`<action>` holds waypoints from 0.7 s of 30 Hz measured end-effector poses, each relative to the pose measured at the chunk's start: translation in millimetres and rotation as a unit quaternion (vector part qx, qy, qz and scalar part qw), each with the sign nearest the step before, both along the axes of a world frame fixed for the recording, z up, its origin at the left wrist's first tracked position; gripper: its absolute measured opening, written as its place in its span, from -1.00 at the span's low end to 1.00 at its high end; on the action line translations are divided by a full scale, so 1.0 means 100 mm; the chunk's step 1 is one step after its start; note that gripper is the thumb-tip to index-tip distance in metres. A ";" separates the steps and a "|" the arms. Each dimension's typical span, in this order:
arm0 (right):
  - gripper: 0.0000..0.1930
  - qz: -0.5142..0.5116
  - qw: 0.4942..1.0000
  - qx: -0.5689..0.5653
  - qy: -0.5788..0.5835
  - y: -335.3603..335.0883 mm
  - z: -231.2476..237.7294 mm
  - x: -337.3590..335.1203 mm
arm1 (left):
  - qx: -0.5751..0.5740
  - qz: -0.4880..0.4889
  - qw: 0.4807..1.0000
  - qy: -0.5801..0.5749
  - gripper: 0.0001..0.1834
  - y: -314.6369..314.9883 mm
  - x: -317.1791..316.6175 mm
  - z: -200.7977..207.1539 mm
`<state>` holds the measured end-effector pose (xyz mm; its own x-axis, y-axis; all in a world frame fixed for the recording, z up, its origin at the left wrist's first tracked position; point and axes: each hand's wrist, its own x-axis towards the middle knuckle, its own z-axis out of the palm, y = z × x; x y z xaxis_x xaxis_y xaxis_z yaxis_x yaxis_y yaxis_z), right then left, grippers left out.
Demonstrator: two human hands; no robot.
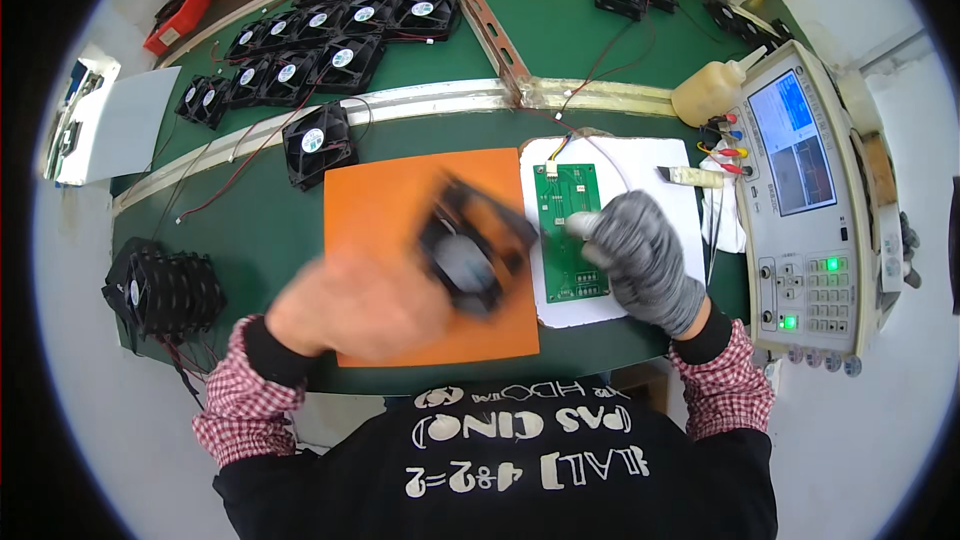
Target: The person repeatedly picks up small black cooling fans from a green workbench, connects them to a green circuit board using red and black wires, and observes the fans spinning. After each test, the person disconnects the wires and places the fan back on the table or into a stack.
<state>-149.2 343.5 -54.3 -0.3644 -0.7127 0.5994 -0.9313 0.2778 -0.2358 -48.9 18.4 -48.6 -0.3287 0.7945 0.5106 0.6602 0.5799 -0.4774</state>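
A black square cooling fan [478, 245], blurred by motion, is tilted above the orange mat [375, 180]. Its lower left side meets the fingers of my bare left hand [365, 305], which is smeared too and appears closed on the fan. My right hand [645, 258], in a grey knit glove with bare fingertips, is closed over the right side of a green circuit board [570, 275]. Whatever its fingers pinch is hidden. The board lies on a white pad [655, 160], with coloured wires plugged into its top end.
Several fans [320, 20] lie in rows at the back left; one fan [320, 143] sits nearer the mat. Stacked fans [165, 290] stand at left. On the right are a test instrument [805, 210] with a lit screen, a yellowish bottle [708, 92] and a brush-like tool [695, 177].
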 end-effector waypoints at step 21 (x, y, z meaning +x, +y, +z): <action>-0.85 -0.171 0.878 -0.095 -0.437 -0.02 0.00 -0.09 | 0.219 0.055 0.953 -0.204 -0.77 0.06 0.01 -0.24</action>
